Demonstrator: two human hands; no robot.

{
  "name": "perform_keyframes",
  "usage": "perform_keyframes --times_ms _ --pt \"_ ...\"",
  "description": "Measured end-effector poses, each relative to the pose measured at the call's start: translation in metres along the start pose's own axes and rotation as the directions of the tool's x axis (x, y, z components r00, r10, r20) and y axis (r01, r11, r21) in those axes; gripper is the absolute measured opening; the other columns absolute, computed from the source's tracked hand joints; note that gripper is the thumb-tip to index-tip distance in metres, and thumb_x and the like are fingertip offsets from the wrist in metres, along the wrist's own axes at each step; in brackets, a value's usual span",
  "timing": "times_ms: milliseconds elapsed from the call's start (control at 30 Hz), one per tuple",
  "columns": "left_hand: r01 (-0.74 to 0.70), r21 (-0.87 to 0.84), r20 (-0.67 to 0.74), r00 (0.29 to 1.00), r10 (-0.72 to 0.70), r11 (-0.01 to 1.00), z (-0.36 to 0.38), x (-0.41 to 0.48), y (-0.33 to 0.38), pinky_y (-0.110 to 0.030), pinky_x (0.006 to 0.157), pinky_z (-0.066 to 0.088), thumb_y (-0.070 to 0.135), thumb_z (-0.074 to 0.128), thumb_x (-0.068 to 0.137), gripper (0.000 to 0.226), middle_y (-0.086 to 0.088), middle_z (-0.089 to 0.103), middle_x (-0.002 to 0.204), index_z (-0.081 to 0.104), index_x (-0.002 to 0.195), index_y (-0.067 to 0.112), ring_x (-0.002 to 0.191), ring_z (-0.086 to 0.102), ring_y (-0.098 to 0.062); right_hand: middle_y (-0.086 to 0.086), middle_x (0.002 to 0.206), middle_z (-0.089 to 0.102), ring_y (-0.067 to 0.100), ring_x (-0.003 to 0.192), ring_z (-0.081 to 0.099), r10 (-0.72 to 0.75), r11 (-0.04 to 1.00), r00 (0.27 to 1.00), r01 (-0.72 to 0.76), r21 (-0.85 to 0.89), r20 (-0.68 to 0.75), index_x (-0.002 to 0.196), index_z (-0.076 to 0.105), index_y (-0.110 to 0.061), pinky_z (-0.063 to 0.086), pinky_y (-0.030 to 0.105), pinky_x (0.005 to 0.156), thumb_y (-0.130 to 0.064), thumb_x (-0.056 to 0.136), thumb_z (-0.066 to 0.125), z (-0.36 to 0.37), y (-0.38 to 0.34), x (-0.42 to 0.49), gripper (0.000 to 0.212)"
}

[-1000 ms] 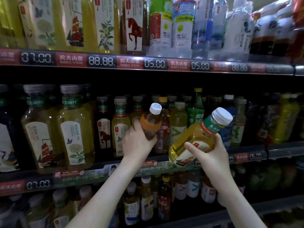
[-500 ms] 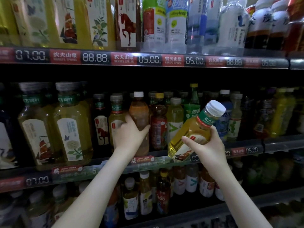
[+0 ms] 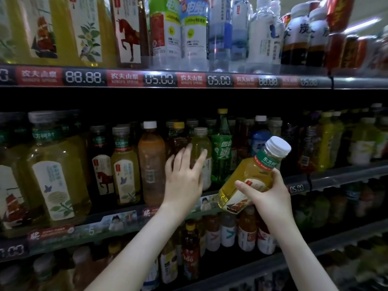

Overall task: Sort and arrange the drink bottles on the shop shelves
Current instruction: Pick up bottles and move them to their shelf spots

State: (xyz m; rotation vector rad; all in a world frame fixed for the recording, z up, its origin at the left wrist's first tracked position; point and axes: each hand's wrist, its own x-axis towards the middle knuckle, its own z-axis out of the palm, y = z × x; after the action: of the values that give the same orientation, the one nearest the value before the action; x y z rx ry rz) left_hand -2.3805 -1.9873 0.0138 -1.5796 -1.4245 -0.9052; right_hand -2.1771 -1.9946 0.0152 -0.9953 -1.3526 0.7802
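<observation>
My right hand (image 3: 270, 194) grips a yellow tea bottle (image 3: 249, 175) with a white cap and green neck band, tilted with the cap up and to the right, in front of the middle shelf. My left hand (image 3: 183, 175) is spread with straight fingers in front of a dark bottle with a yellow cap (image 3: 178, 137) and a pale green bottle (image 3: 201, 143); whether it touches them I cannot tell. Just left of that hand, an orange-brown bottle with a white cap (image 3: 151, 162) stands upright on the middle shelf.
The middle shelf (image 3: 336, 175) is packed with upright bottles: big yellow tea bottles (image 3: 56, 175) at left, a green soda bottle (image 3: 221, 152), more drinks to the right. Price strips (image 3: 159, 79) run along the upper shelf, bottles above. Shelves below hold small bottles (image 3: 228, 229).
My left hand stood the orange-brown bottle upright on the middle shelf, let go of it and moved right with fingers spread. The right hand keeps the tilted yellow bottle.
</observation>
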Motion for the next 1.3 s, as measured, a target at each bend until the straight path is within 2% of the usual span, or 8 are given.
perform_keyframes --times_ms 167,300,533,700,833,967,1133,1300 --pt "0.037 0.045 0.106 0.993 -0.042 0.998 0.03 0.022 0.032 -0.055 0.108 0.015 0.03 0.073 0.076 0.072 -0.022 0.057 0.129 0.046 0.142 0.026 0.131 0.043 -0.038 -0.013 0.106 0.063 0.003 0.094 0.06 0.026 0.999 0.996 -0.029 -0.033 -0.082 0.124 0.051 -0.029 0.045 0.026 0.083 -0.029 0.066 0.087 -0.028 0.015 0.012 0.068" --pt "0.082 0.074 0.153 0.984 -0.093 0.994 0.052 0.037 0.05 -0.054 0.112 -0.004 0.044 0.07 0.078 0.081 -0.025 0.048 0.138 0.032 0.148 0.03 0.138 0.024 -0.038 -0.009 0.11 0.064 0.013 0.102 0.061 0.046 0.998 0.993 -0.052 -0.047 -0.109 0.125 0.051 -0.029 0.048 0.038 0.096 -0.031 0.065 0.087 -0.042 0.029 0.021 0.07" --pt "0.149 0.18 0.25 0.949 -0.192 0.972 0.066 0.072 0.063 -0.052 0.101 -0.03 0.055 0.042 0.094 0.082 -0.025 0.015 0.157 -0.01 0.152 0.03 0.147 -0.009 -0.037 -0.015 0.103 0.065 -0.004 0.093 0.059 0.017 1.0 1.0 -0.017 -0.008 -0.016 0.118 0.054 -0.028 0.042 0.015 0.076 -0.023 0.066 0.087 -0.058 0.033 0.037 0.063" --pt "0.149 0.148 0.095 0.982 -0.164 0.978 0.073 0.07 0.06 -0.055 0.11 0.001 0.045 0.059 0.088 0.075 -0.025 0.043 0.143 0.025 0.151 0.023 0.142 0.022 -0.036 -0.014 0.101 0.067 -0.006 0.089 0.061 0.011 1.0 0.998 -0.011 0.001 0.059 0.116 0.054 -0.032 0.045 0.015 0.079 -0.024 0.063 0.088 -0.061 0.036 0.05 0.063" --pt "0.226 0.307 -0.048 0.974 -0.222 0.924 0.072 0.062 0.038 -0.054 0.113 -0.003 0.042 0.042 0.091 0.063 -0.029 0.035 0.147 0.023 0.149 0.025 0.14 0.018 -0.044 -0.012 0.103 0.068 0.003 0.094 0.064 0.006 1.0 0.993 -0.009 0.017 0.117 0.119 0.055 -0.031 0.049 0.027 0.087 -0.026 0.062 0.088 -0.056 0.034 0.06 0.067" --pt "0.22 0.362 0.0 0.972 -0.236 0.906 0.072 0.057 0.025 -0.054 0.112 0.001 0.042 0.071 0.076 0.079 -0.03 0.057 0.124 0.037 0.145 0.024 0.135 0.033 -0.046 -0.013 0.106 0.067 0.004 0.096 0.063 -0.036 0.999 0.987 0.036 0.0 0.157 0.123 0.054 -0.03 0.049 0.028 0.088 -0.031 0.061 0.088 -0.044 0.032 0.066 0.071" --pt "0.255 -0.024 -0.148 0.955 -0.256 0.967 0.049 0.048 0.037 -0.047 0.099 0.029 0.038 0.082 0.066 0.096 -0.023 0.052 0.109 0.029 0.143 0.017 0.113 0.042 -0.034 -0.012 0.102 0.068 0.002 0.094 0.064 -0.092 0.995 0.983 0.086 0.048 0.159 0.117 0.056 -0.03 0.049 0.026 0.087 -0.033 0.062 0.087 -0.038 0.024 0.07 0.063" --pt "0.449 -0.42 0.007 0.871 -0.492 0.789 0.017 -0.003 0.056 -0.013 0.088 0.044 0.037 0.082 0.069 0.082 -0.004 0.042 0.124 0.039 0.133 0.009 0.107 0.049 -0.014 -0.02 0.097 0.068 -0.007 0.089 0.062 -0.184 0.981 0.974 0.173 0.088 0.131 0.108 0.056 -0.033 0.044 0.018 0.079 -0.026 0.064 0.086 -0.04 0.027 0.064 0.055"
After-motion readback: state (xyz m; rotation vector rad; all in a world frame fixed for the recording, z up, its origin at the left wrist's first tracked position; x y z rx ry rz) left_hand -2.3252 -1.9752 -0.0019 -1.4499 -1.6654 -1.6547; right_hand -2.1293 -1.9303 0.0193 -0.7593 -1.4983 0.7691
